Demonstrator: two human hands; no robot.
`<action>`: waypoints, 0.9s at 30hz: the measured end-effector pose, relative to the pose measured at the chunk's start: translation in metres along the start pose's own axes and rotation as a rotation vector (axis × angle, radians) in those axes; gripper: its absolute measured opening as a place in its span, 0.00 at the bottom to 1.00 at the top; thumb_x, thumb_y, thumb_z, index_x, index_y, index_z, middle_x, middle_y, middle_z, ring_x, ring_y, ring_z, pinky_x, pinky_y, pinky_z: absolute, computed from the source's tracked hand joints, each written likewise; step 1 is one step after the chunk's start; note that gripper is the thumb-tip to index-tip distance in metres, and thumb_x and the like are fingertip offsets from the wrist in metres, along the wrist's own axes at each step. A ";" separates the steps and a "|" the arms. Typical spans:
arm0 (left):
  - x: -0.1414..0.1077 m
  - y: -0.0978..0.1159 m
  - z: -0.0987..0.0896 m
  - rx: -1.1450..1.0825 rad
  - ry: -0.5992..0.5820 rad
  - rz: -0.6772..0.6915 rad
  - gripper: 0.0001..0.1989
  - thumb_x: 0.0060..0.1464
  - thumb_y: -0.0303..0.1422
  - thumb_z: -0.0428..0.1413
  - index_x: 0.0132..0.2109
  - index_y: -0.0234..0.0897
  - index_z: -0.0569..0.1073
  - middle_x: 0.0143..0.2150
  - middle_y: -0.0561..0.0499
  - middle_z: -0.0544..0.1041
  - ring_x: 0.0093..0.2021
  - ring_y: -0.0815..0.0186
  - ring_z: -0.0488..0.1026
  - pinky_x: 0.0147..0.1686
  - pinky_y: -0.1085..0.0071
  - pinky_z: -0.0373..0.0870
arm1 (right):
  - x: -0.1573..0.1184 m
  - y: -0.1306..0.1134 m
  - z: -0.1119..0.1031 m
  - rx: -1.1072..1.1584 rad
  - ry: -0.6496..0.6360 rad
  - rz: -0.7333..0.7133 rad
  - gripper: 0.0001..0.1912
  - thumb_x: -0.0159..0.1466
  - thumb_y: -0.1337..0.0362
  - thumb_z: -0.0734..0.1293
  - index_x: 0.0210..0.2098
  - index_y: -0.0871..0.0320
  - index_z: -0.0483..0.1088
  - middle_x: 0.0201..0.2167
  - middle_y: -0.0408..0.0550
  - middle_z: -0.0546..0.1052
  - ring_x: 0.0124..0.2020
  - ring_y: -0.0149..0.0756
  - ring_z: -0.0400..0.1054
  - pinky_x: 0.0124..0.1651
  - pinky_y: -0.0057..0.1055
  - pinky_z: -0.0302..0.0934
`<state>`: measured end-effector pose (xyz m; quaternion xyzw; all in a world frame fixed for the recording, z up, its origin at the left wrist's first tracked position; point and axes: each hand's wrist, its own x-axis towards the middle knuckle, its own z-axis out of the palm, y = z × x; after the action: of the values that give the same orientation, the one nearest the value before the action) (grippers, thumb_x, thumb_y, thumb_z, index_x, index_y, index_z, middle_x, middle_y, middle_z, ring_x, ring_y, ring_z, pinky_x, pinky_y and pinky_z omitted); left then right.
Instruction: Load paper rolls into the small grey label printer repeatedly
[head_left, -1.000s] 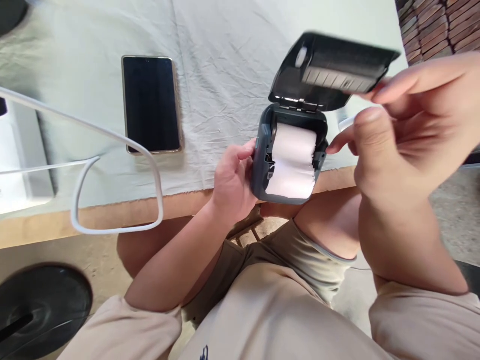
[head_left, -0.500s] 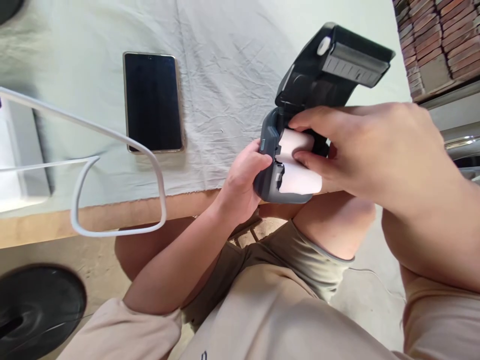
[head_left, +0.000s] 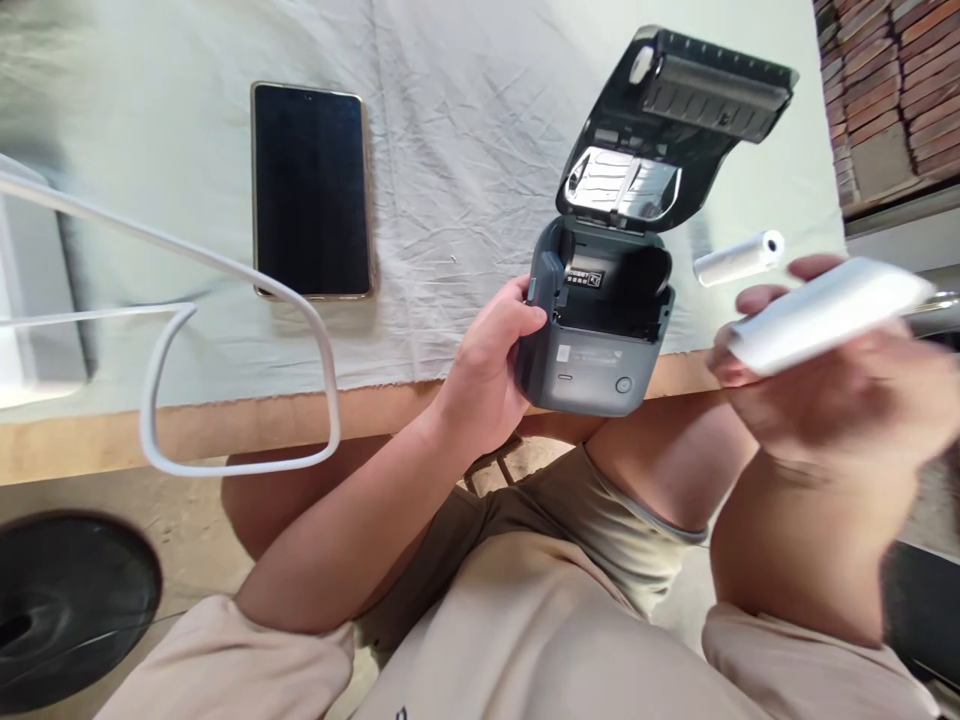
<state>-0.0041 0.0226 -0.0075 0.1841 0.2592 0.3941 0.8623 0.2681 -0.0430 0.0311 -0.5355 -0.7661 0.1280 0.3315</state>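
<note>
My left hand [head_left: 491, 365] grips the left side of a dark grey portable label printer [head_left: 596, 375] at the table's front edge. The printer's lid [head_left: 637, 130] stands up, showing a roller along its far end, and the paper bay below it holds no roll. To the right, my right hand [head_left: 840, 390] is closed on a white paper roll [head_left: 829, 312], partly smeared by motion. Just beyond that hand, a second, thinner white roll [head_left: 739, 258] with a dark hole in its end lies on the cloth.
A tablet-like device with a dark screen [head_left: 311, 190] lies left of the printer. A white cable [head_left: 322, 370] loops over the table edge near a white box [head_left: 37, 300]. A black round stool [head_left: 75, 600] stands at lower left, and stacked bricks [head_left: 877, 90] fill the upper right.
My right hand has lifted the paper roll out of the printer's bay and moved right with it. The thin roll now shows on the cloth. My left hand still holds the printer.
</note>
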 end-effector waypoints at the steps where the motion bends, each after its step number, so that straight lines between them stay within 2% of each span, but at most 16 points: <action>1: 0.000 0.000 0.000 -0.008 -0.005 0.000 0.17 0.51 0.41 0.67 0.41 0.42 0.69 0.44 0.46 0.86 0.59 0.45 0.85 0.46 0.60 0.83 | -0.005 0.008 0.010 0.122 0.027 0.028 0.25 0.83 0.53 0.57 0.75 0.29 0.70 0.37 0.45 0.79 0.22 0.38 0.74 0.18 0.33 0.64; 4: -0.001 0.000 0.000 -0.024 0.009 -0.002 0.16 0.53 0.41 0.66 0.43 0.42 0.70 0.46 0.46 0.87 0.63 0.43 0.84 0.52 0.56 0.85 | -0.009 0.022 0.037 0.340 0.150 0.127 0.22 0.76 0.57 0.74 0.66 0.29 0.76 0.39 0.41 0.78 0.27 0.35 0.77 0.24 0.31 0.72; 6: -0.001 0.000 0.000 -0.025 0.025 0.002 0.14 0.54 0.40 0.65 0.43 0.42 0.71 0.47 0.46 0.87 0.65 0.43 0.84 0.55 0.55 0.85 | -0.004 0.024 0.047 0.224 0.254 0.119 0.22 0.72 0.54 0.78 0.64 0.35 0.76 0.45 0.45 0.80 0.38 0.40 0.81 0.35 0.36 0.79; 8: -0.001 0.000 0.002 -0.027 0.031 0.012 0.13 0.54 0.40 0.66 0.43 0.41 0.73 0.48 0.46 0.87 0.67 0.41 0.83 0.58 0.53 0.86 | 0.001 0.022 0.053 0.001 0.317 0.113 0.21 0.71 0.51 0.78 0.61 0.41 0.76 0.50 0.48 0.81 0.46 0.44 0.81 0.46 0.43 0.80; 10: -0.001 0.001 0.003 -0.031 0.029 0.024 0.13 0.54 0.40 0.67 0.42 0.41 0.75 0.49 0.45 0.88 0.69 0.40 0.82 0.61 0.52 0.86 | 0.004 0.019 0.057 -0.176 0.287 0.175 0.19 0.71 0.52 0.75 0.60 0.44 0.75 0.51 0.49 0.83 0.49 0.47 0.81 0.51 0.48 0.79; 12: -0.002 0.001 0.005 -0.030 0.041 0.029 0.13 0.55 0.41 0.68 0.43 0.40 0.77 0.50 0.45 0.88 0.71 0.39 0.81 0.63 0.51 0.87 | 0.002 0.017 0.056 -0.236 0.222 0.241 0.21 0.73 0.52 0.72 0.64 0.43 0.73 0.55 0.49 0.85 0.52 0.49 0.82 0.53 0.52 0.79; 13: -0.002 0.001 0.006 -0.024 0.055 0.033 0.14 0.57 0.42 0.69 0.44 0.40 0.79 0.50 0.45 0.88 0.72 0.39 0.81 0.63 0.52 0.87 | 0.001 0.018 0.053 -0.237 0.238 0.236 0.23 0.73 0.50 0.71 0.66 0.42 0.72 0.58 0.49 0.84 0.52 0.50 0.82 0.52 0.53 0.78; 15: -0.004 0.000 0.006 -0.003 0.088 0.045 0.13 0.59 0.41 0.70 0.47 0.40 0.81 0.50 0.45 0.88 0.72 0.40 0.81 0.64 0.54 0.87 | -0.001 0.024 0.043 -0.277 0.386 0.208 0.25 0.75 0.48 0.70 0.68 0.42 0.68 0.63 0.52 0.80 0.56 0.52 0.80 0.54 0.53 0.76; 17: -0.005 -0.002 0.005 0.024 0.123 0.063 0.13 0.61 0.41 0.71 0.49 0.40 0.83 0.52 0.46 0.89 0.72 0.41 0.81 0.65 0.55 0.87 | 0.001 0.039 0.031 -0.378 0.519 0.236 0.25 0.74 0.49 0.70 0.67 0.45 0.67 0.63 0.57 0.75 0.58 0.54 0.76 0.55 0.54 0.75; 18: -0.005 -0.003 0.004 0.039 0.139 0.067 0.14 0.62 0.42 0.71 0.50 0.41 0.84 0.52 0.47 0.89 0.72 0.41 0.82 0.65 0.56 0.87 | 0.004 0.050 0.026 -0.434 0.521 0.292 0.25 0.74 0.50 0.72 0.65 0.48 0.66 0.63 0.60 0.73 0.60 0.55 0.74 0.57 0.55 0.75; 19: -0.005 -0.003 0.003 0.053 0.155 0.068 0.15 0.63 0.43 0.71 0.51 0.41 0.84 0.53 0.47 0.89 0.72 0.41 0.82 0.65 0.56 0.87 | 0.007 0.062 0.023 -0.472 0.470 0.353 0.26 0.71 0.51 0.74 0.63 0.51 0.67 0.61 0.63 0.72 0.60 0.56 0.73 0.58 0.55 0.75; 21: -0.005 -0.004 0.002 0.071 0.169 0.068 0.17 0.65 0.45 0.71 0.54 0.42 0.84 0.53 0.47 0.89 0.71 0.41 0.83 0.65 0.57 0.87 | 0.013 0.089 0.023 -0.483 0.314 0.495 0.25 0.70 0.54 0.76 0.60 0.54 0.68 0.57 0.64 0.72 0.58 0.56 0.72 0.62 0.58 0.73; 23: -0.003 -0.005 0.001 0.071 0.135 0.080 0.17 0.66 0.45 0.70 0.55 0.42 0.85 0.52 0.46 0.89 0.69 0.43 0.84 0.62 0.58 0.88 | 0.014 0.115 0.031 -0.475 0.287 0.520 0.22 0.69 0.55 0.76 0.58 0.52 0.68 0.51 0.60 0.74 0.54 0.52 0.73 0.62 0.56 0.74; 25: -0.002 -0.005 0.002 0.059 0.085 0.091 0.15 0.65 0.44 0.70 0.53 0.40 0.85 0.51 0.46 0.89 0.66 0.44 0.85 0.58 0.60 0.89 | 0.011 0.135 0.040 -0.385 0.405 0.433 0.26 0.69 0.57 0.75 0.61 0.48 0.64 0.47 0.54 0.77 0.43 0.45 0.72 0.51 0.46 0.75; 27: -0.002 -0.004 0.003 0.036 0.052 0.085 0.14 0.64 0.41 0.71 0.50 0.38 0.85 0.49 0.45 0.89 0.64 0.45 0.86 0.57 0.59 0.89 | 0.002 0.147 0.044 -0.143 0.535 0.330 0.34 0.67 0.58 0.73 0.68 0.41 0.55 0.51 0.51 0.79 0.37 0.39 0.72 0.37 0.38 0.71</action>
<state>-0.0014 0.0183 -0.0070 0.2003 0.2804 0.4303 0.8343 0.3472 0.0241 -0.0819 -0.6892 -0.5616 -0.0192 0.4574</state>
